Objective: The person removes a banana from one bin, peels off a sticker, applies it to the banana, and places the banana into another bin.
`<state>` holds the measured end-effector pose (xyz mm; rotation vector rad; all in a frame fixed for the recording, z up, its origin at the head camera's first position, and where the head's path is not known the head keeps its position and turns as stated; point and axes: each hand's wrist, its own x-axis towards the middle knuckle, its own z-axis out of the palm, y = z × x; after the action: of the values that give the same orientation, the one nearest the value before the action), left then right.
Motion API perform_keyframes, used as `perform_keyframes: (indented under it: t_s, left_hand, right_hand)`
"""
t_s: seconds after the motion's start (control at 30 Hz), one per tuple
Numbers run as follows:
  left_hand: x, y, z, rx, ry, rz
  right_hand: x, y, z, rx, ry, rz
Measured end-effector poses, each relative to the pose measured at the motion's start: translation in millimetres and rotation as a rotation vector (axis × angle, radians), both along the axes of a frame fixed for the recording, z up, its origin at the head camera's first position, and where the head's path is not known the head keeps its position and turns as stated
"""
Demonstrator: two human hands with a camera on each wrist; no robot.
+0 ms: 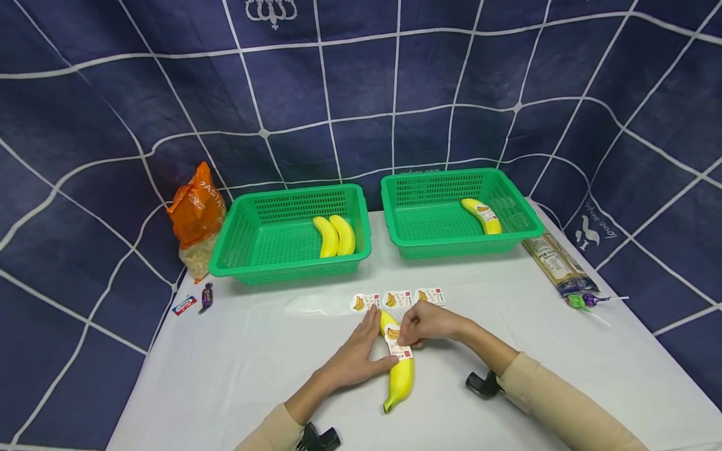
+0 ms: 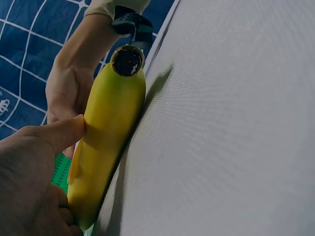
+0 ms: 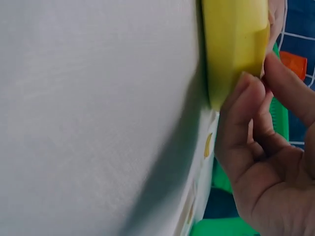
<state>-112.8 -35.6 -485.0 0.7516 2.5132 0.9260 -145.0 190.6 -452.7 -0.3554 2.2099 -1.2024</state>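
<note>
A yellow banana (image 1: 401, 379) lies on the white table with its stem end toward me. A white sticker (image 1: 402, 349) printed with bananas lies across its upper part. My left hand (image 1: 354, 357) holds the banana from the left, thumb by the sticker's lower end and fingers near the far tip. From the right, my right hand (image 1: 434, 322) has thumb and forefinger close together at the sticker's right edge, pinching it. In the right wrist view, these fingertips (image 3: 248, 83) meet the banana's side; the sticker's face is hidden there.
Several matching stickers (image 1: 398, 299) lie on a clear backing strip (image 1: 316, 305). The left green basket (image 1: 293, 270) holds two bananas; the right green basket (image 1: 462, 249) holds one stickered banana. An orange pasta bag (image 1: 198, 213), candies (image 1: 207, 297), lollipops (image 1: 586, 300) and another packet (image 1: 561, 263) lie around.
</note>
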Motion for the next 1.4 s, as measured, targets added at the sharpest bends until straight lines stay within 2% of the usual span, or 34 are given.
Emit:
perform_keyframes:
  t_s: [0.2,0.57,0.83,1.1,1.4]
  left_hand:
    - [0.1,0,-0.9,0.018,0.007,-0.003]
    - [-0.6,-1,-1.3,0.014,0.016,-0.004]
    - [-0.2,-1,-0.7,0.012,-0.016,0.007]
    - [0.5,-1,0.7,0.005,-0.014,0.01]
    - [-0.5,0,-1.9,-0.002,-0.015,0.007]
  right_hand:
    - [9.8,3,3.5,0.052,0.022,0.082]
    - [13.4,1,1.8,0.128,0.116,0.095]
    - [8.3,5,7.3,0.085,0.139,-0.001]
    - [6.1,-5,7.3,0.124,0.185,-0.116]
    - [5.4,-10,6.3,0.16,0.193,-0.136]
